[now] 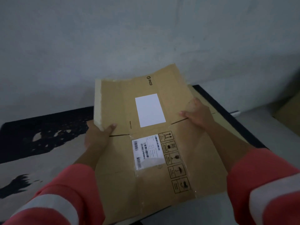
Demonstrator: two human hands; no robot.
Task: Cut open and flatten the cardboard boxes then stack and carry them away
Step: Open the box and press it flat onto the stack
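— When the head view was examined, where did the cardboard box [151, 140] stand?

— It was flattened and held out in front of the person, filling the frame's centre and running down toward six o'clock. Its far flap rose toward twelve o'clock, bent up from the rest along a slit line.

— And the hands?

— The left hand [97, 135] was closed on the box's edge at nine o'clock, thumb on top, fingers hidden beneath. The right hand [197, 113] gripped the opposite edge at three o'clock, thumb likewise pressed onto the upper face. Both sleeves were red with a pale band.

— Markings noted?

— A blank white label [150, 110] sat on the raised flap, with a printed logo just beyond it toward twelve o'clock. A barcode label [148, 151] lay nearer the person, and a column of handling symbols [174, 161] stood just beside it at three o'clock.

— Surroundings?

— A dark patterned rug [40, 135] lay at nine o'clock; a grey wall [113, 38] filled twelve o'clock. Another cardboard box [289, 114] showed partly at the three o'clock edge.
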